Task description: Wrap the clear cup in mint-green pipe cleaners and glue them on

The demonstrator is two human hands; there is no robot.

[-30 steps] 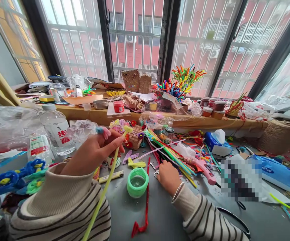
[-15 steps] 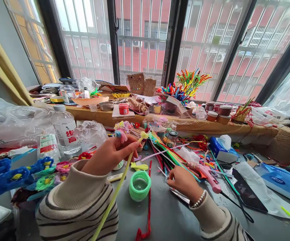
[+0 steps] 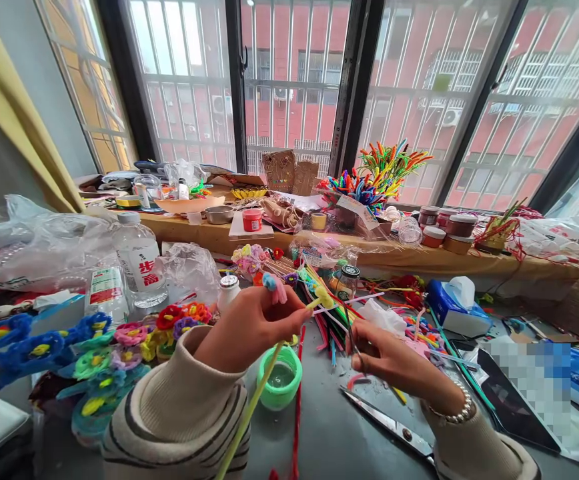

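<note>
My left hand (image 3: 257, 327) is closed on a pale yellow pipe cleaner (image 3: 249, 413), whose long tail hangs down past my sleeve. A bunched yellow knot (image 3: 323, 297) tops its upper end, just beyond my fingertips. A fuzzy pink and blue piece (image 3: 275, 288) shows at the same hand's knuckles. My right hand (image 3: 394, 357) is closed on what look like small dark scissors (image 3: 349, 327), their thin blades pointing up close to the knot. Below my hands stands a green-wrapped glass jar (image 3: 280, 380). Large metal scissors (image 3: 389, 423) lie on the table under my right forearm.
Fuzzy flowers (image 3: 94, 363) crowd the left side, with a clear bottle (image 3: 139, 260) behind. Loose pipe cleaners (image 3: 324, 320) lie beyond my hands. A tissue box (image 3: 457, 307) sits at right. A red pipe cleaner (image 3: 297, 427) runs beside the jar. Paint jars (image 3: 459, 227) line the ledge.
My right hand has lifted from the table with the small scissors and come up beside the yellow knot. My left hand has moved right and lower. The large scissors are now more exposed.
</note>
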